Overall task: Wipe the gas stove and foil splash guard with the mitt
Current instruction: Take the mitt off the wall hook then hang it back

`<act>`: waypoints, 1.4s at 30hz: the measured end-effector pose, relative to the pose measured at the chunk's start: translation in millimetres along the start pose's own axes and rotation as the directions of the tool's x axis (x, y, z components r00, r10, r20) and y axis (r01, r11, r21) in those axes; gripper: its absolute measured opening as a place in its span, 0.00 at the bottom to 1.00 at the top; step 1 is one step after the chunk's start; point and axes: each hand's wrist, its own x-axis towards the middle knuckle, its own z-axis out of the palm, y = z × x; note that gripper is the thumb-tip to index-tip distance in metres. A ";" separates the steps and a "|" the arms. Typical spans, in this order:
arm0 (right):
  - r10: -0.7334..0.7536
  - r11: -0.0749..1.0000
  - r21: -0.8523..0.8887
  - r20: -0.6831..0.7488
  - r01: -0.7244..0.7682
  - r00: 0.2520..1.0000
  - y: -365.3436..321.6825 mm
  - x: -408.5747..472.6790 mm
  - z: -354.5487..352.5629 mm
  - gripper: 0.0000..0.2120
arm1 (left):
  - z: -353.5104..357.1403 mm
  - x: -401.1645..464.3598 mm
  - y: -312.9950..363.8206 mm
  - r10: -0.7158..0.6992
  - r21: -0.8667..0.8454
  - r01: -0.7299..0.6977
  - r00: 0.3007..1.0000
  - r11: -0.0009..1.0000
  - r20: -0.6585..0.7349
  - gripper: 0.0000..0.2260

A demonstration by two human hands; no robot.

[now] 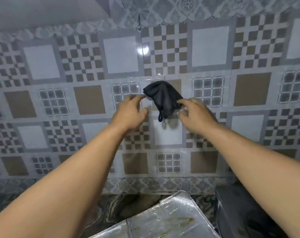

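Note:
A black cloth mitt (161, 98) hangs against the tiled wall at mid-height, its small loop dangling at the bottom. My left hand (131, 114) is just left of it, fingers spread, fingertips near the mitt's upper left corner. My right hand (195, 114) is on the mitt's right side, fingertips pinching its lower right edge. The foil splash guard (163, 220) shows at the bottom centre, crinkled and silver with yellowish grease stains. The gas stove's burners are out of view.
Patterned grey and brown wall tiles (87, 100) fill most of the view, with clear tape above the mitt. A dark marbled countertop (111, 208) runs along the wall's base. A dark object (240, 212) stands at the lower right beside the foil.

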 end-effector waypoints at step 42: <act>0.385 0.722 0.671 -0.185 -0.170 0.904 -4.4 -29.1 -21.6 0.14 | -0.3 -27.9 51.2 -0.246 -0.835 0.277 0.953 0.475 0.176 0.21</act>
